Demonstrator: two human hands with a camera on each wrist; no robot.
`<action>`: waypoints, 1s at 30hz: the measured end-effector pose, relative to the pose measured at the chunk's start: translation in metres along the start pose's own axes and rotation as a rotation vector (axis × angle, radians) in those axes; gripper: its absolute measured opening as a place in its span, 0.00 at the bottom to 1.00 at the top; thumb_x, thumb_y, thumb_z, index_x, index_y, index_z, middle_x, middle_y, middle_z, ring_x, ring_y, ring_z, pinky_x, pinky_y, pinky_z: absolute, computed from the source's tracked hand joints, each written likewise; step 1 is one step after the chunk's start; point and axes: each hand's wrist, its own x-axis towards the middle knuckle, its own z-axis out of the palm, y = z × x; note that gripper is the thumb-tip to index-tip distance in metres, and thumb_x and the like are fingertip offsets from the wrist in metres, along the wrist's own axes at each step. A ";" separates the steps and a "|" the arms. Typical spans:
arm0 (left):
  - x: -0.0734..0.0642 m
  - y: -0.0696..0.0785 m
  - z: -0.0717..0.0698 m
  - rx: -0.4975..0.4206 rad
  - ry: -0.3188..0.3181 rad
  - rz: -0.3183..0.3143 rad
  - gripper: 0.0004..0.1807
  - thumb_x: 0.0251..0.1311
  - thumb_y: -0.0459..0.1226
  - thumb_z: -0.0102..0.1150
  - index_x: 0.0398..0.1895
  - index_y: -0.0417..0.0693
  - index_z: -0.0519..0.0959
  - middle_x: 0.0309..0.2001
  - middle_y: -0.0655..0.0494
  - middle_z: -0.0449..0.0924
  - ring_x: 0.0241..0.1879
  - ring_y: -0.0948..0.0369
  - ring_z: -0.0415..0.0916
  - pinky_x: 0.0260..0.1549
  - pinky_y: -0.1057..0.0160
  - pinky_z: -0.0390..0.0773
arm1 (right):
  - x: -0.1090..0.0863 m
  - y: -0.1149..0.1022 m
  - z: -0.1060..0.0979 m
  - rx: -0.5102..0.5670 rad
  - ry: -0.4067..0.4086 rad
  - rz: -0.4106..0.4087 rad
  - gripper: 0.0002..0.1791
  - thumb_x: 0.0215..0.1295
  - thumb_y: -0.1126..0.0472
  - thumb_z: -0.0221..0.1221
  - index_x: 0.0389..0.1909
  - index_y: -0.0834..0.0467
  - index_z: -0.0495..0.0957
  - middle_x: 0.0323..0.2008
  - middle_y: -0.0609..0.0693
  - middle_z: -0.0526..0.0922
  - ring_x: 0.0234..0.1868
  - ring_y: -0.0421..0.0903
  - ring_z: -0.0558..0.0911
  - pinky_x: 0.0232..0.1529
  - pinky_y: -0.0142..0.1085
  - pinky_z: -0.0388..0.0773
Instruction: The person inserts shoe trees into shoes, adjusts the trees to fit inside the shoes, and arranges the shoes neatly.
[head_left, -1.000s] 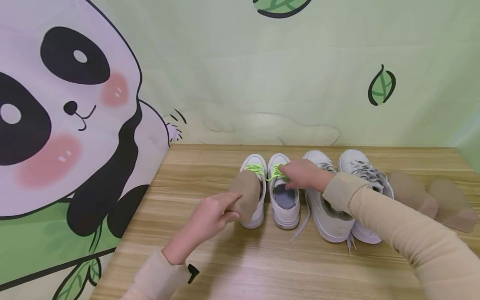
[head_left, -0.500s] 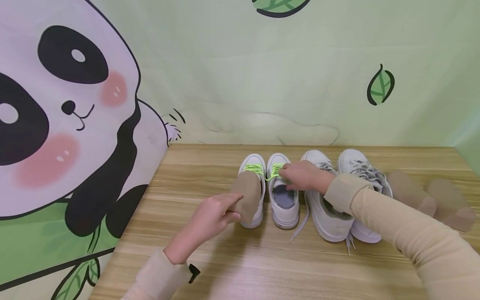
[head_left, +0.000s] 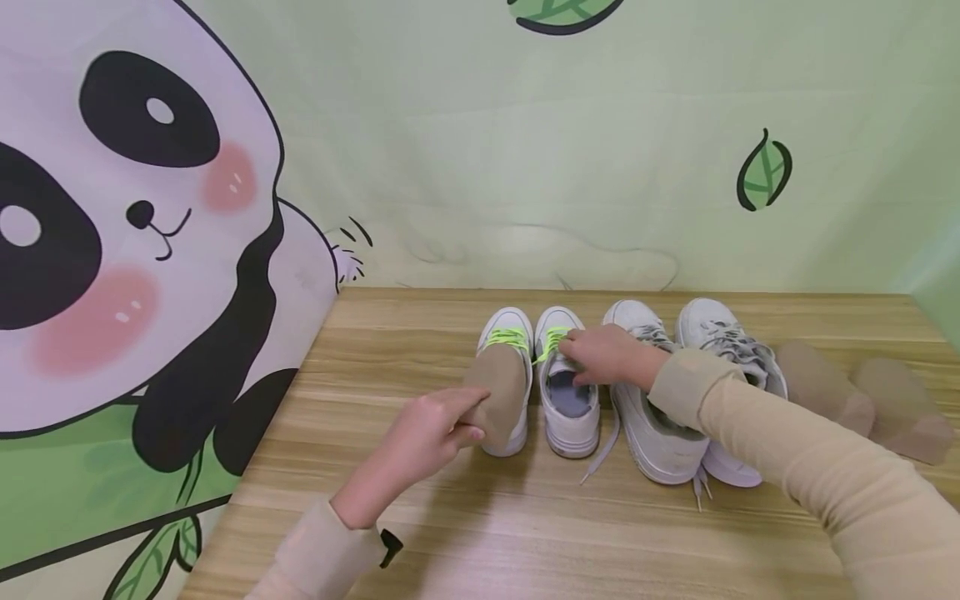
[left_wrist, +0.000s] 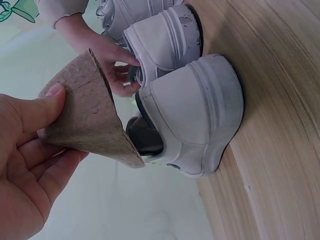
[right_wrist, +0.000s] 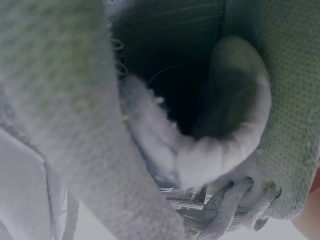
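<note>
My left hand (head_left: 427, 433) pinches a brown moulded-paper shoe insert (head_left: 502, 387) between thumb and fingers. It overlaps the opening of the left small white sneaker (head_left: 512, 318), which has neon green laces. In the left wrist view the insert (left_wrist: 82, 112) is a hollow half-shell, its edge right by that sneaker's heel opening (left_wrist: 145, 135). My right hand (head_left: 611, 354) grips the matching sneaker (head_left: 573, 437) at its tongue and collar, fingertips by the green laces. A dark insole shows inside this second shoe. The right wrist view is filled by the lining and grey laces (right_wrist: 225, 205) of a larger shoe.
Right of the small pair stand two larger white sneakers (head_left: 663, 450) with grey laces, one lace trailing on the wooden surface (head_left: 420, 533). Two more brown inserts (head_left: 900, 408) lie at the far right. A green panda-print backdrop (head_left: 450, 150) rises behind.
My left hand has shifted very slightly right, and the insert has tilted a little further over the left sneaker's opening. The right hand stays at the second sneaker.
</note>
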 end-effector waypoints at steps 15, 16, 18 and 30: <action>0.000 0.005 0.001 -0.047 -0.008 0.032 0.23 0.45 0.39 0.63 0.47 0.42 0.75 0.45 0.51 0.79 0.46 0.59 0.76 0.45 0.64 0.74 | -0.001 0.002 0.002 -0.072 0.086 -0.071 0.06 0.51 0.60 0.59 0.22 0.54 0.72 0.24 0.49 0.73 0.22 0.46 0.73 0.18 0.37 0.69; 0.000 0.005 0.001 -0.051 -0.007 0.036 0.23 0.45 0.39 0.63 0.48 0.42 0.75 0.45 0.51 0.79 0.46 0.58 0.76 0.45 0.64 0.74 | -0.001 0.002 0.001 -0.070 0.097 -0.075 0.05 0.52 0.61 0.59 0.22 0.54 0.72 0.25 0.49 0.73 0.22 0.46 0.73 0.18 0.37 0.69; 0.000 0.007 0.001 -0.054 -0.011 0.043 0.24 0.45 0.39 0.63 0.48 0.42 0.75 0.45 0.51 0.79 0.47 0.58 0.76 0.46 0.63 0.74 | -0.001 0.002 0.001 -0.068 0.121 -0.082 0.05 0.51 0.62 0.58 0.21 0.55 0.73 0.25 0.50 0.75 0.22 0.46 0.74 0.18 0.38 0.70; 0.005 0.016 0.002 -0.080 -0.071 0.090 0.25 0.46 0.40 0.62 0.50 0.42 0.73 0.46 0.51 0.79 0.48 0.59 0.76 0.48 0.64 0.73 | 0.000 0.006 0.000 -0.040 0.234 -0.075 0.09 0.53 0.63 0.55 0.17 0.54 0.69 0.14 0.47 0.71 0.17 0.45 0.72 0.16 0.39 0.68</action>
